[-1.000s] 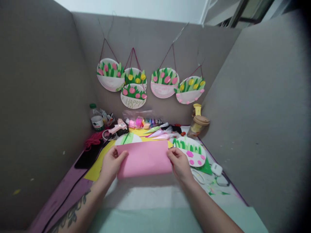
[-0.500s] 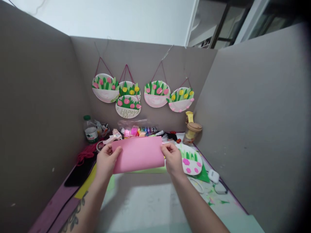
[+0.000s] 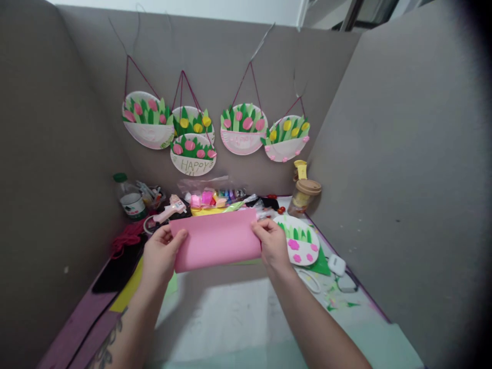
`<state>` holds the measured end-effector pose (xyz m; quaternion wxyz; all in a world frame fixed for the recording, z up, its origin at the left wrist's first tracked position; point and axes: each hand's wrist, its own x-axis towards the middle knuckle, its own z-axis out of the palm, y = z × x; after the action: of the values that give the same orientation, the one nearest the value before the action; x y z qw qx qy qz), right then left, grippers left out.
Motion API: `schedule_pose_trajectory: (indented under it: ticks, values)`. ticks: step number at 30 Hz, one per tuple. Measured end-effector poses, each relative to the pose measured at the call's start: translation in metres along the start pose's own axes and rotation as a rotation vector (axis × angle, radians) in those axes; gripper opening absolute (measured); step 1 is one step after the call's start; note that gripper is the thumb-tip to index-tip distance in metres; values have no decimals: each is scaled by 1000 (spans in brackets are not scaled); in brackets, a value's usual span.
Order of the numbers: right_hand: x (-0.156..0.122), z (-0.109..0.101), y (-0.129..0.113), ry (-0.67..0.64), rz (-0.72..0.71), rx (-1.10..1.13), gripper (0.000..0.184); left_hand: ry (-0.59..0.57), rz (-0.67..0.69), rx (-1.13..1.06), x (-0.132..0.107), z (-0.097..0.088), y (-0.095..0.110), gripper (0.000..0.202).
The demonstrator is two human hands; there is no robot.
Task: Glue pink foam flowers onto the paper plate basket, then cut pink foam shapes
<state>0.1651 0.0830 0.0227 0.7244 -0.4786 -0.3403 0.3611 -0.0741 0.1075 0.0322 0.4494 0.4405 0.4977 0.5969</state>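
Note:
A sheet of pink paper (image 3: pixel 217 241) is held up over the table, stretched between my two hands. My left hand (image 3: pixel 163 252) pinches its left edge, thumb in front. At the opposite edge my right hand (image 3: pixel 272 241) grips it the same way, its fingers mostly behind the sheet. Just beyond my right hand lies a paper plate (image 3: pixel 306 246) decorated with green paper leaves and pink flowers. White paper (image 3: pixel 219 318) covers the table below. A pink glue gun (image 3: pixel 171 209) rests behind my left hand.
Several decorated plate baskets (image 3: pixel 244 136) hang on the grey back partition (image 3: pixel 215 51). A bottle (image 3: pixel 131 200) and pink yarn (image 3: pixel 128 240) stand at left. On the right are a lidded cup (image 3: pixel 303 197), a white earphone case (image 3: pixel 336 265) and green scraps (image 3: pixel 340 302).
The view has tilted down, so the hanging plates sit higher in the picture and appear larger. Both hands keep hold of the pink paper, which leans slightly differently.

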Motion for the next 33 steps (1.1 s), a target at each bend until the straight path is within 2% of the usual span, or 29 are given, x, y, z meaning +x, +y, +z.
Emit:
schedule_pose_trajectory:
  ticks: [15,20,28,33]
  values:
    - [-1,2,-3,25,-3,72,29,21,-9,30,-3,1,5,39]
    - [-1,0,-2,-5,73,121,33,25,-10,22,-3,0,7,41]
    - [3,-5,5,18,45,115,30,2,-86,-31,-9,0,13,49]
    - [3,-6,7,36,36,92,31,12,-68,-25,-9,0,13,44]
